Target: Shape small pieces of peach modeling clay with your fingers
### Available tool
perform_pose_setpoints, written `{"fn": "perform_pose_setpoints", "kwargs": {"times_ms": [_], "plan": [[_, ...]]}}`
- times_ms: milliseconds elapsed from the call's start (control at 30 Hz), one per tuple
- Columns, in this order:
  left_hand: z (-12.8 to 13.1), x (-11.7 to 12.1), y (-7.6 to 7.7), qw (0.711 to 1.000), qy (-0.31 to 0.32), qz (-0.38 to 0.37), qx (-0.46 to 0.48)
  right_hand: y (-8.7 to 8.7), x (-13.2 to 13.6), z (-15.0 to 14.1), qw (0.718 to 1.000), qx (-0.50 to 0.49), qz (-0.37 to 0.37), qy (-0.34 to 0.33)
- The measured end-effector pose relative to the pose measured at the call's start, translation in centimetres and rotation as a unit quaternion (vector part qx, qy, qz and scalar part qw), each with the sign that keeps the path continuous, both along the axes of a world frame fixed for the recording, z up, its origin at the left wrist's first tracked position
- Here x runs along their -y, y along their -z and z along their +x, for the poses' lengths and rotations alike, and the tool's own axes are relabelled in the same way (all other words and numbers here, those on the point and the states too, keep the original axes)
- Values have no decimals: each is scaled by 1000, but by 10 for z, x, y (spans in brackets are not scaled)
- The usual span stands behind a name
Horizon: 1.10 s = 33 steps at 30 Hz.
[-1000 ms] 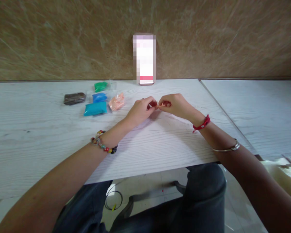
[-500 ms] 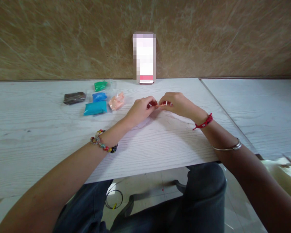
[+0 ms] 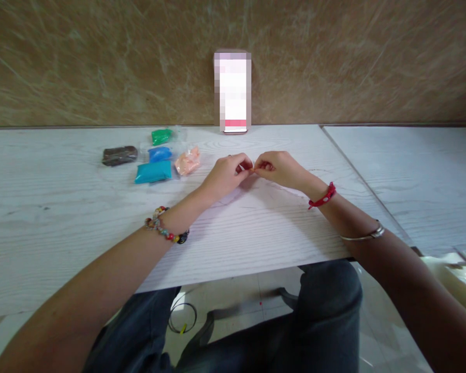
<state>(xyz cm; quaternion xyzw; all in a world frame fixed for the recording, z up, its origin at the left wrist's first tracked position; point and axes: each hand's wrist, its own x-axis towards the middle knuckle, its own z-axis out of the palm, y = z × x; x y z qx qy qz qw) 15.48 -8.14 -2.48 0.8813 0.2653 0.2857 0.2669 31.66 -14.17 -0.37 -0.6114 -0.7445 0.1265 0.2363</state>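
Note:
My left hand [image 3: 228,175] and my right hand [image 3: 282,168] meet fingertip to fingertip just above the white table. Both are closed in a pinch on a tiny bit of peach-orange modelling clay [image 3: 252,170], mostly hidden by the fingers. To the left of my left hand lies a clear packet of peach clay [image 3: 188,161], crumpled and partly used by its look. Beside it are a teal packet [image 3: 154,172], a blue packet [image 3: 160,154], a green packet [image 3: 162,137] and a dark brown packet [image 3: 119,155].
A phone [image 3: 233,93] with a lit, blurred screen leans against the brown marbled wall [image 3: 101,67] behind the table [image 3: 225,243]. A seam [image 3: 357,173] crosses the tabletop on the right. My legs are below the front edge, and a cable loop [image 3: 183,317] lies on the floor.
My right hand has moved slightly left, against the left fingertips, and its fingers have curled in. The peach clay strip that showed between the hands is now mostly covered.

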Motion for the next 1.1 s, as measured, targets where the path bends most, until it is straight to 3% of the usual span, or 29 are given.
{"fn": "perform_pose_setpoints", "kwargs": {"times_ms": [267,533,833,1100], "plan": [[-1,-2,2,1000,0,1,-3,-7,2,9,999,6,-48,1],[-5,-7,2,989,3,86,-118,-1,3,2,997,73,-21,-9],[-6,-14,5,992,24,66,-100,7,-1,4,992,120,15,-33],[-9,-16,4,992,11,77,-100,2,2,0,994,101,-12,-29]]}}
